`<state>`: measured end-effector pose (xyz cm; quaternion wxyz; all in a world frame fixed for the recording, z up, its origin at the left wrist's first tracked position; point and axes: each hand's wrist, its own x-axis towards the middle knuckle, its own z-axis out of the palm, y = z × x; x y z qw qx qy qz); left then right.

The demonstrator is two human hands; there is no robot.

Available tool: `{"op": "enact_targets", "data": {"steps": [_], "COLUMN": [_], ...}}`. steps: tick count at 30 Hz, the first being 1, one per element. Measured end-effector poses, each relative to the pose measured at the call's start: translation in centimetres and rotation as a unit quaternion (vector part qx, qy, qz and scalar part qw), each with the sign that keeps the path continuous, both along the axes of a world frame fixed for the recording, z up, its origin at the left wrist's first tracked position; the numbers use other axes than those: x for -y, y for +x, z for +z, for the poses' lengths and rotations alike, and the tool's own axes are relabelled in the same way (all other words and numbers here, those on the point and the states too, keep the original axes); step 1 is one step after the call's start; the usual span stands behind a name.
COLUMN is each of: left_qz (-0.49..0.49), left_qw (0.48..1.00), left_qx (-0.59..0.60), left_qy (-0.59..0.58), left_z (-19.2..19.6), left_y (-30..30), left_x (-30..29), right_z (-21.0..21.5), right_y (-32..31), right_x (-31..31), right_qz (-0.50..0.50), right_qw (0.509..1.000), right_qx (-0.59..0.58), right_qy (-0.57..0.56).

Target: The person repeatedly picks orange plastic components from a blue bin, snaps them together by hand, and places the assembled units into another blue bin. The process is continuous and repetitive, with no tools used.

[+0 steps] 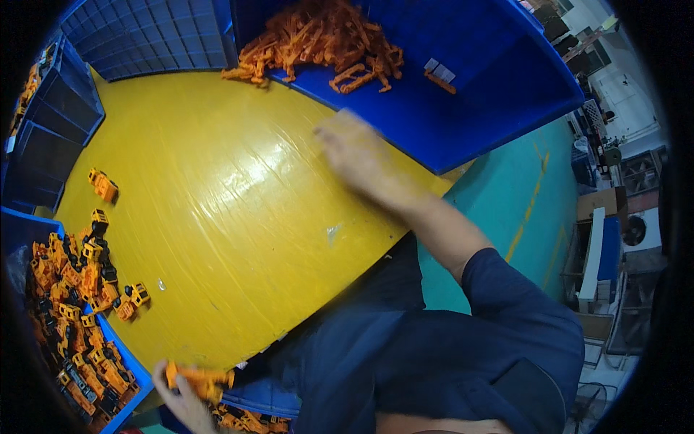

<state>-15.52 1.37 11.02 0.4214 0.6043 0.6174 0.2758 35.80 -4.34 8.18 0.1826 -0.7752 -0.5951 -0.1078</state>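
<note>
My right hand (354, 148) is stretched out over the yellow table (217, 195), blurred, fingers apart and holding nothing, just in front of the blue bin (470, 108). That bin holds a heap of orange plastic parts (318, 40). My left hand (184, 398) is low at the table's near edge, closed on an orange toy vehicle (199, 377). More orange toy pieces (249, 421) lie in a container just below that hand.
At the left, a blue tray (123, 354) is full of orange and black toy vehicles (76, 318), some spilling onto the table. One toy vehicle (103, 184) sits alone. Dark blue crates (144, 32) stand at the back left. A green floor (520, 195) lies to the right.
</note>
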Motion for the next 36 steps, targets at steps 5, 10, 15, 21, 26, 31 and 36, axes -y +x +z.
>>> {"op": "enact_targets", "data": {"steps": [5,10,15,21,26,31,36], "left_qz": [-0.030,0.027,-0.071,-0.062,-0.015,-0.118,-0.206], "left_qw": [0.903,0.911,0.939,0.966,0.953,0.874,0.865], "left_qx": [-0.429,-0.410,-0.335,-0.225,-0.243,-0.325,-0.397], "left_qy": [0.014,-0.041,-0.018,0.109,0.179,0.341,0.229], "left_z": [2.2,0.2,-1.1,-1.0,-1.5,-2.1,-1.8], "left_y": [-8.9,-7.9,-5.0,-2.9,2.3,3.8,4.2], "left_x": [3.0,4.6,1.6,0.8,-4.2,-10.7,-13.9], "right_z": [1.2,-0.7,-1.9,1.7,-0.6,-1.1,-0.7], "right_y": [10.4,12.7,15.0,9.9,-0.1,-8.1,-11.5], "right_x": [1.2,0.1,-1.1,1.7,3.7,5.4,5.9], "right_qz": [-0.217,-0.250,-0.222,-0.164,0.028,0.019,0.002], "right_qw": [0.976,0.965,0.972,0.978,0.860,0.623,0.484], "right_qx": [-0.024,-0.081,0.012,-0.129,-0.509,-0.782,-0.872], "right_qy": [-0.007,-0.017,-0.074,0.026,0.030,0.002,-0.072]}}
